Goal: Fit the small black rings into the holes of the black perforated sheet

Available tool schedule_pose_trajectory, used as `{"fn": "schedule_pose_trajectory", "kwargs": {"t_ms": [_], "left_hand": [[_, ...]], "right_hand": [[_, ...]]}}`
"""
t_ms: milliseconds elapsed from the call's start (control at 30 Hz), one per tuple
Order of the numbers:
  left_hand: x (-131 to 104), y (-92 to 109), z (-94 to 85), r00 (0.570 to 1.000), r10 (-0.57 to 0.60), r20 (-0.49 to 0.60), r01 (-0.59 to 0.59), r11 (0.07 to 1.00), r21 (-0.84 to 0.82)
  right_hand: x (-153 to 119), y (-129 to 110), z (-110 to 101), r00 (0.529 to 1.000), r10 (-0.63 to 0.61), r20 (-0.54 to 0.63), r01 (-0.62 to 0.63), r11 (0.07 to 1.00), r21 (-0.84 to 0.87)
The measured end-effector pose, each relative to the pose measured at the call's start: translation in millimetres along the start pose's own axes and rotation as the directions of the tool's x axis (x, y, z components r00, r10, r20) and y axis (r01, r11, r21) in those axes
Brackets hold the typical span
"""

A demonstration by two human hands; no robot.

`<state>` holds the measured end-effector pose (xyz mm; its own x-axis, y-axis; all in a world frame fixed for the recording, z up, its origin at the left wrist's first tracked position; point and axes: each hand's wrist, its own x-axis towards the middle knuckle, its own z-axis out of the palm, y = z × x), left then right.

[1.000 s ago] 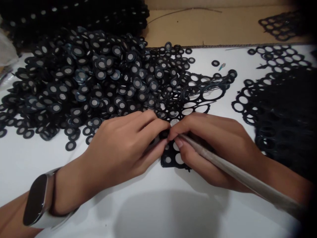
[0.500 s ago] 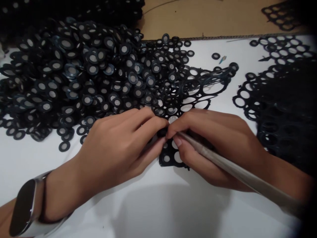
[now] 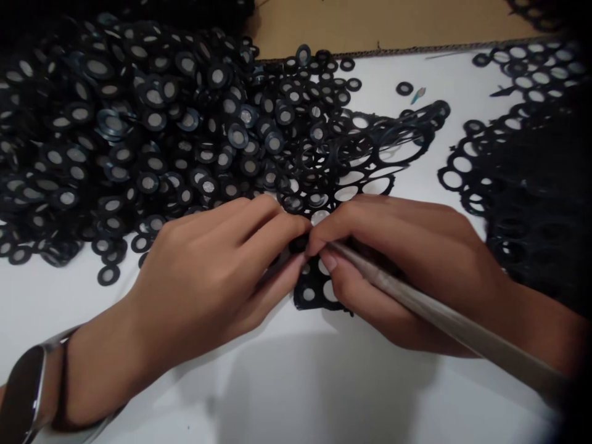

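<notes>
My right hand is closed around a long, slim grey tool, held like a pen. The tool runs back along the palm toward the lower right, and its working tip is hidden by my fingers. My left hand is closed in a pinch on a black rubber sheet full of round holes. Its fingertips meet those of my right hand, with a small dark ring-shaped piece partly visible between them. The sheet's lower corner shows beneath the fingers on the white table.
A large heap of black rubber rings covers the left and centre back. Perforated black sheet scraps pile up at right. A stretched web of scrap lies behind my hands, near a loose ring. Brown cardboard borders the back.
The view has shifted slightly, so the heap and cardboard sit higher in the picture. Both hands keep nearly the same pose at the sheet, fingertips still together.
</notes>
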<state>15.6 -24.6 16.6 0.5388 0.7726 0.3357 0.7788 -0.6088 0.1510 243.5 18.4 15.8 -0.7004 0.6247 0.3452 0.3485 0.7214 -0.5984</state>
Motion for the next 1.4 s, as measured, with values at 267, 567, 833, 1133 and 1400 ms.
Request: {"fn": "schedule_pose_trajectory", "kwargs": {"t_ms": [267, 567, 833, 1133, 1400], "left_hand": [[-0.2, 0.8, 0.0, 1.000, -0.005, 0.000, 0.005, 1.000, 0.030], [-1.5, 0.9, -2.7, 1.000, -0.016, 0.021, 0.016, 1.000, -0.012], [-0.6, 0.6, -0.8, 1.000, -0.012, 0.027, 0.012, 1.000, 0.007], [-1.9, 1.1, -2.6, 1.000, -0.022, 0.021, 0.022, 1.000, 0.010], [-1.5, 2.2, -2.6, 0.999, -0.028, 0.034, 0.028, 1.000, -0.008]], "right_hand": [[1.1, -0.6, 1.4, 1.000, 0.002, 0.004, -0.002, 1.000, -0.028], [-0.3, -1.0, -0.1, 1.000, 0.014, -0.003, -0.014, 1.000, -0.001], [0.8, -0.8, 1.1, 1.000, 0.005, 0.005, -0.005, 1.000, -0.018], [1.1, -1.7, -0.1, 1.000, 0.000, 0.013, 0.000, 0.999, -0.041], [0.3, -2.9, -1.0, 1.000, 0.015, 0.020, -0.014, 0.998, -0.061]]}}
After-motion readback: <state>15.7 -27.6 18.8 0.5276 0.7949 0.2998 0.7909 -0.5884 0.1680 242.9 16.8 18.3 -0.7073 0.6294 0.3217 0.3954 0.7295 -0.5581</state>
